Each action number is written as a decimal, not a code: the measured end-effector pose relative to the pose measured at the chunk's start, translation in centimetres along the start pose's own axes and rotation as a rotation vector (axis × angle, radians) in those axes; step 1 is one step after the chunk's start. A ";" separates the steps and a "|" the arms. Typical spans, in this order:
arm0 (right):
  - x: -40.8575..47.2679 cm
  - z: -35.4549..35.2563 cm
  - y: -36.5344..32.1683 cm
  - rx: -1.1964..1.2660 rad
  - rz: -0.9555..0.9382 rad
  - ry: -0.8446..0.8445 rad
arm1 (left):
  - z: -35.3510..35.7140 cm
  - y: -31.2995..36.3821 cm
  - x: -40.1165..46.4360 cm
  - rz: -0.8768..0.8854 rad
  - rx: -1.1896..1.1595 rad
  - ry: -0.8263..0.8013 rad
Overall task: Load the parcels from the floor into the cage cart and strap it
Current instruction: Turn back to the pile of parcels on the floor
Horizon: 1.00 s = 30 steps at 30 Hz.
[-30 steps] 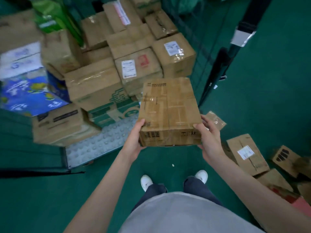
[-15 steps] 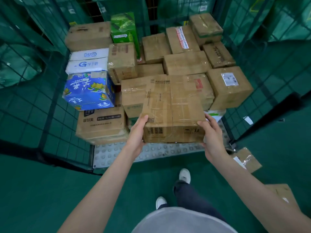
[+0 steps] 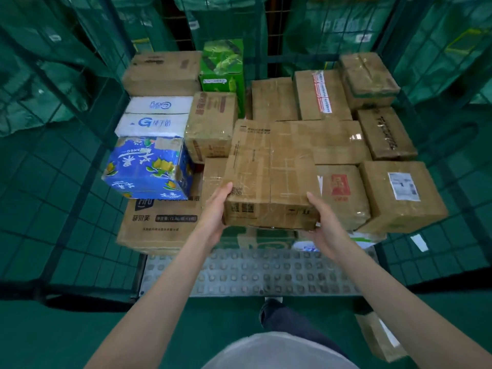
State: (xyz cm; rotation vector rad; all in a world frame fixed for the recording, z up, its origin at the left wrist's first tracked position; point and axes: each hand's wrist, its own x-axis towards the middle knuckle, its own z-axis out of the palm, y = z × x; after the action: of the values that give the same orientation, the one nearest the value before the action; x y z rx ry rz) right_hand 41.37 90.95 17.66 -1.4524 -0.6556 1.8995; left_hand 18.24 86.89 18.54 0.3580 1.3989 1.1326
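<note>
Plainly, a taped brown parcel [image 3: 271, 177]

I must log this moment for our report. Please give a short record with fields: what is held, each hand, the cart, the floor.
held: taped brown parcel, above the stacked boxes
left hand: grips its left end
right hand: grips its right end, fingers under
cage cart: many boxes inside, front strip of floor plate bare
floor: one parcel on the floor, lower right

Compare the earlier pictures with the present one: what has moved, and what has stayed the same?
The taped carton has travelled forward, from above the floor to over the parcels in the cage cart. Left hand and right hand keep their grip on its sides. The stacked parcels are unchanged.
</note>
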 end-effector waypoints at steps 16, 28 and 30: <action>12.7 3.1 -8.7 0.006 0.005 0.123 | 3.6 8.3 12.7 0.092 0.124 -0.008; 22.4 7.5 -15.1 0.036 -0.121 0.304 | 2.9 14.3 23.8 0.201 0.591 0.012; 24.3 7.6 -16.3 0.024 -0.127 0.312 | 2.9 14.5 25.6 0.250 0.676 0.059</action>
State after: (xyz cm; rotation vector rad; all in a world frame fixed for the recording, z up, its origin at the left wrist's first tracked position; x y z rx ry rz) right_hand 32.98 119.91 15.85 -1.6073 -0.5595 1.5359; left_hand 9.42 114.96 15.51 1.0080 1.8056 0.8369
